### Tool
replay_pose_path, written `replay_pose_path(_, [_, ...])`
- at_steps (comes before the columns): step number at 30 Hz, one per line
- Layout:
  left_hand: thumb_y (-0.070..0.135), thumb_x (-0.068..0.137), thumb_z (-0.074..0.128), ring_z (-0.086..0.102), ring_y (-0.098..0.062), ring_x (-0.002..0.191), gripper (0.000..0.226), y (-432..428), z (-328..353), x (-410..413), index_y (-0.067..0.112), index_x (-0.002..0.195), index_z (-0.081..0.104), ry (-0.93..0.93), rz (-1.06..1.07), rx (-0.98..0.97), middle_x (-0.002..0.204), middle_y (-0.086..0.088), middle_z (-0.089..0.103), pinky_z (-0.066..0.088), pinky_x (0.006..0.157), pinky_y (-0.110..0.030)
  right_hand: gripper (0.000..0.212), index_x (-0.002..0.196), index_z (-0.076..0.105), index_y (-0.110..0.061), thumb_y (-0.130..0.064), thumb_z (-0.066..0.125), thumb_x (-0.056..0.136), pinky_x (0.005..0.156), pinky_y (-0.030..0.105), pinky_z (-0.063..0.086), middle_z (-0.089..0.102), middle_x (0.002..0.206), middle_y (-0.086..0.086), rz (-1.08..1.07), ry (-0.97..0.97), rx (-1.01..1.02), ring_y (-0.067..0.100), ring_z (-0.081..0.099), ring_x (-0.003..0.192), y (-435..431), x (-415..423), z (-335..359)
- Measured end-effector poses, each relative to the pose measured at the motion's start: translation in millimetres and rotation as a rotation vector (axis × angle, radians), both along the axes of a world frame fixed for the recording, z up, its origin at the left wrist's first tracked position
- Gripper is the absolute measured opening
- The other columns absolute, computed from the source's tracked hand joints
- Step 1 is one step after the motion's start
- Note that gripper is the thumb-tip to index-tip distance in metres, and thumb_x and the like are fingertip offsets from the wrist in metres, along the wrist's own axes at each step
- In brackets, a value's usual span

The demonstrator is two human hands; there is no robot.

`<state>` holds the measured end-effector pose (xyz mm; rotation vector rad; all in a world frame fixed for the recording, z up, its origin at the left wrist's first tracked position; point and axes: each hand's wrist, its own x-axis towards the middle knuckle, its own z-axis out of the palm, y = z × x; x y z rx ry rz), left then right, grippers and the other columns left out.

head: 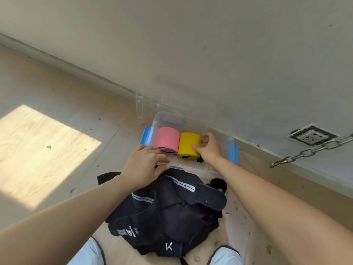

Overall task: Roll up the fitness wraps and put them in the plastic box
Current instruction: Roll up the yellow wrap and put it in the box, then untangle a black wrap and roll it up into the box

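Yellow roll (189,143) is already down inside the plastic box (193,168), snug against the pink roll (167,138) on its left. Both seem to lie with their ends facing the person. The right hand (209,148) has fingers and thumb curled round the yellow one's right side. The left hand (145,165) lies fairly flat over the near rim, steadying the box and holding nothing. The box sits on the floor (57,111) against the wall. I'd guess next up is the pile of black wraps (172,211), which lies closer in than the box, right below both hands, so it's a pull-back, not a reach.
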<state>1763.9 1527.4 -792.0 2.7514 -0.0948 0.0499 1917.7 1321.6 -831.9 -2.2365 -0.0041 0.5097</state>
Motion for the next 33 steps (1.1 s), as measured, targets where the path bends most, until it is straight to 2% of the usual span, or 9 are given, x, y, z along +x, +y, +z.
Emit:
replay_pose_path(3, [0.048, 0.085, 0.061, 0.067, -0.018, 0.086, 0.024, 0, -3, 0, 0.032, 0.091, 0.079, -0.02, 0.001, -0.003, 0.087, 0.013, 0.074, 0.049, 0.083, -0.038, 0.05, 0.126, 0.049, -0.018, -0.023, 0.078, 0.086, 0.088, 0.034, 0.046, 0.055, 0.126, 0.001, 0.137, -0.039, -0.074, 0.023, 0.053, 0.118, -5, 0, 1])
replay_pose_path(10, [0.044, 0.087, 0.07, 0.067, -0.019, 0.089, 0.017, 1, -8, 2, 0.032, 0.094, 0.079, -0.045, -0.001, 0.007, 0.09, 0.012, 0.075, 0.046, 0.085, -0.037, 0.072, 0.141, 0.048, -0.025, -0.026, 0.084, 0.078, 0.093, 0.034, 0.042, 0.048, 0.133, 0.009, 0.399, -0.097, -0.278, 0.029, 0.049, 0.12, -8, -3, 6])
replay_pose_path(16, [0.042, 0.09, 0.072, 0.067, -0.02, 0.093, 0.015, -1, -7, 2, 0.031, 0.097, 0.078, -0.07, 0.004, 0.01, 0.093, 0.011, 0.076, 0.045, 0.087, -0.038, 0.052, 0.136, 0.056, -0.018, -0.012, 0.074, 0.088, 0.096, 0.031, 0.044, 0.058, 0.135, 0.011, 0.194, -0.11, -0.236, 0.028, 0.055, 0.123, 0, -2, 6])
replay_pose_path(19, [0.042, 0.093, 0.068, 0.066, -0.021, 0.098, 0.018, -1, -4, 0, 0.03, 0.103, 0.077, -0.06, -0.014, 0.011, 0.099, 0.009, 0.076, 0.044, 0.09, -0.038, 0.056, 0.139, 0.055, -0.014, -0.014, 0.075, 0.087, 0.1, 0.031, 0.042, 0.057, 0.139, 0.011, 0.297, -0.06, -0.229, 0.027, 0.054, 0.128, -4, -4, 15])
replay_pose_path(22, [0.035, 0.091, 0.072, 0.064, -0.024, 0.099, 0.019, 0, 0, -2, 0.024, 0.106, 0.075, -0.077, -0.072, 0.007, 0.104, 0.005, 0.074, 0.047, 0.086, -0.04, 0.039, 0.124, 0.067, -0.014, -0.023, 0.074, 0.087, 0.088, 0.03, 0.045, 0.066, 0.116, 0.006, 0.457, -0.124, -0.26, 0.023, 0.061, 0.107, -10, -11, 40])
replay_pose_path(26, [0.031, 0.087, 0.075, 0.063, -0.024, 0.084, 0.013, 5, 12, -14, 0.02, 0.093, 0.072, -0.152, -0.177, 0.015, 0.089, 0.003, 0.067, 0.049, 0.07, -0.036, 0.022, 0.098, 0.071, -0.02, -0.038, 0.075, 0.086, 0.07, 0.027, 0.041, 0.06, 0.076, -0.011, 0.702, -0.201, -0.288, 0.01, 0.057, 0.073, -15, -42, 90])
replay_pose_path(29, [0.055, 0.088, 0.056, 0.059, -0.017, 0.075, 0.033, 7, 27, -30, 0.024, 0.085, 0.066, -0.094, -0.19, 0.011, 0.079, 0.009, 0.058, 0.041, 0.06, -0.028, 0.038, 0.112, 0.063, -0.024, -0.051, 0.071, 0.087, 0.072, 0.03, 0.047, 0.065, 0.089, -0.005, 0.972, -0.199, -0.501, 0.018, 0.063, 0.086, -27, -72, 120])
replay_pose_path(31, [0.072, 0.084, 0.044, 0.061, -0.015, 0.08, 0.048, 3, 33, -41, 0.03, 0.097, 0.063, 0.124, -0.178, 0.086, 0.082, 0.015, 0.057, 0.037, 0.059, -0.029, 0.053, 0.129, 0.051, -0.025, -0.052, 0.069, 0.088, 0.076, 0.035, 0.048, 0.065, 0.111, 0.004, 1.086, -0.204, -0.708, 0.028, 0.062, 0.101, -40, -87, 128])
replay_pose_path(33, [0.077, 0.084, 0.049, 0.062, -0.014, 0.089, 0.055, -1, 33, -50, 0.033, 0.116, 0.057, 0.327, -0.174, 0.19, 0.093, 0.016, 0.058, 0.039, 0.064, -0.031, 0.057, 0.14, 0.043, -0.025, -0.04, 0.07, 0.091, 0.079, 0.034, 0.044, 0.062, 0.124, 0.009, 1.072, -0.103, -0.728, 0.03, 0.06, 0.106, -50, -98, 130])
